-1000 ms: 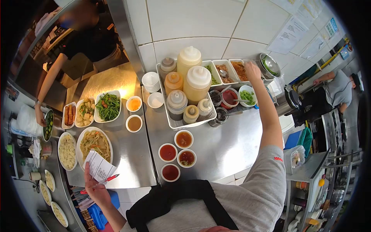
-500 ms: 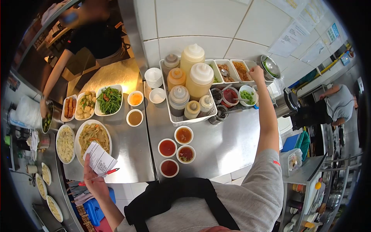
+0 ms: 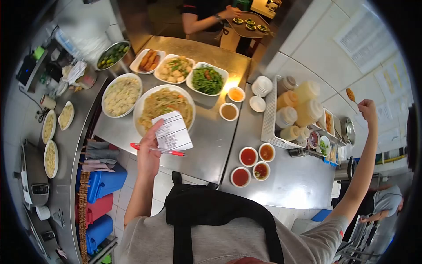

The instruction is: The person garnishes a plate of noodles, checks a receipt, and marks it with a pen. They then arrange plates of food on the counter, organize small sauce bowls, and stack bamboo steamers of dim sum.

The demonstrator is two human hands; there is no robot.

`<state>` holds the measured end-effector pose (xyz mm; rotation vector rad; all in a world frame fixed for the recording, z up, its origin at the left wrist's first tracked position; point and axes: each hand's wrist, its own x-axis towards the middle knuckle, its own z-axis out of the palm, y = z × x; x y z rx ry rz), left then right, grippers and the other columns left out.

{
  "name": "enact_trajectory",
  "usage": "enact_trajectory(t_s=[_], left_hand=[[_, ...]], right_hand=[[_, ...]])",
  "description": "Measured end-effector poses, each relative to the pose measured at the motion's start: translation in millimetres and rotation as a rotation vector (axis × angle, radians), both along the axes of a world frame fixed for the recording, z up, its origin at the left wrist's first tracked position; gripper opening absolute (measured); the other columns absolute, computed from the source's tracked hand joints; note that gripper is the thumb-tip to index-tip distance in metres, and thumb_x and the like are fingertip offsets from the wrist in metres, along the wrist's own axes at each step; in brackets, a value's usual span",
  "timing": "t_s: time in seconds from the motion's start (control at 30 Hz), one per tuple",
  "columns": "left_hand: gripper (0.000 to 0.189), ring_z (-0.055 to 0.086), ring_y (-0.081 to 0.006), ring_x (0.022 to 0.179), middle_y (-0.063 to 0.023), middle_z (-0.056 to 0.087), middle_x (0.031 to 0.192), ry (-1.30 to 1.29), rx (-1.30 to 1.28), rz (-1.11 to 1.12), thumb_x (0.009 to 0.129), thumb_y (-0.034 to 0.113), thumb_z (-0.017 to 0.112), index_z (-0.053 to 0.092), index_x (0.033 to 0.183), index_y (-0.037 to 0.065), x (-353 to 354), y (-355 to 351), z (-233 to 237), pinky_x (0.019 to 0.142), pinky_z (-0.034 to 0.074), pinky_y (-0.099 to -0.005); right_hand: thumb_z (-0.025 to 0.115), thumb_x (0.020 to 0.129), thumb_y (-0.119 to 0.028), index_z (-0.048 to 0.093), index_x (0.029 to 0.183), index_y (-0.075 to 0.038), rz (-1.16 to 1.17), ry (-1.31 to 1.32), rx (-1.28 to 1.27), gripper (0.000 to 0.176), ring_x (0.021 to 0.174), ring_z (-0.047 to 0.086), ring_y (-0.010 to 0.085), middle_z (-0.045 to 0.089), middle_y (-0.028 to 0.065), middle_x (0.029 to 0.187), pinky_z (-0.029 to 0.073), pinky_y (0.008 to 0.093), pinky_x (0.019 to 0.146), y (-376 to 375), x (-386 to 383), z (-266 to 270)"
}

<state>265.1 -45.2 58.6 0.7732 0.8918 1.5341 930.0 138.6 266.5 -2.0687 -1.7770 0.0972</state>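
My left hand [image 3: 149, 152] is closed on a printed paper slip [image 3: 172, 132] and a red pen [image 3: 162, 151], just in front of an oval plate of noodles [image 3: 165, 108]. Raised at the far right, my right hand [image 3: 367, 110] grips a spoon heaped with orange-brown food [image 3: 350, 94]. It is above and beside the row of topping containers [image 3: 328, 122] and a metal bowl [image 3: 348, 130]. A white basket [image 3: 269, 119] of squeeze bottles stands left of them.
Four sauce cups [image 3: 249, 156] sit on the steel counter [image 3: 290, 185]. A plate of rice [image 3: 122, 95], side dishes and two more cups are at the left. Beyond the pass, a person [image 3: 202, 22] stands by a tray [image 3: 246, 30]; another person [image 3: 387, 202] is far right.
The view has turned left. My right hand has risen from the topping containers with a loaded spoon. My left hand still holds the slip and pen. The person beyond the pass now reaches toward a tray.
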Motion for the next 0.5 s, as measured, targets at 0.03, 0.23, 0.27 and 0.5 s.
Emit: enact_trajectory(t_s=[0.03,0.23,0.27,0.5], left_hand=[[0.05,0.047,-0.0206,0.112,-0.0148,0.045,0.126,0.006,0.01,-0.048,0.087,0.028,0.034,0.039,0.126,-0.004,-8.6,-1.2,0.9,0.094,0.037,-0.0313],[0.05,0.048,-0.0215,0.111,-0.015,0.045,0.125,-0.032,-0.029,-0.025,0.086,0.026,0.035,0.04,0.125,-0.004,-70.6,-21.6,0.0,0.094,0.038,-0.0322],[0.052,0.047,-0.0217,0.111,-0.0149,0.045,0.125,-0.035,-0.058,0.002,0.084,0.027,0.036,0.04,0.125,-0.005,-81.9,-26.5,1.3,0.095,0.037,-0.0321],[0.059,0.042,-0.0215,0.117,-0.0133,0.044,0.128,0.064,-0.093,0.183,0.08,0.033,0.044,0.04,0.125,-0.004,-162.1,-64.1,-0.3,0.1,0.03,-0.0316]], right_hand=[[0.058,0.07,-0.009,0.053,0.062,-0.002,0.035,0.092,-0.06,0.012,0.034,0.037,0.0059,0.046,-0.0007,0.048,0.026,0.0219,0.032,6.7,-22.5,12.2],[0.058,0.073,-0.009,0.053,0.065,-0.003,0.312,0.151,-0.102,0.011,0.041,0.039,0.0046,0.048,-0.0011,0.055,0.027,0.0201,0.035,35.1,-224.7,21.2],[0.058,0.072,-0.009,0.055,0.067,-0.003,0.333,0.157,-0.114,0.009,0.042,0.039,0.0048,0.047,-0.0013,0.055,0.028,0.0198,0.036,46.8,-251.6,8.8],[0.065,0.067,-0.011,0.062,0.068,-0.002,0.61,0.209,-0.192,0.01,0.05,0.053,0.0097,0.057,0.0025,0.058,0.043,0.0246,0.045,129.2,-426.9,-99.1]])
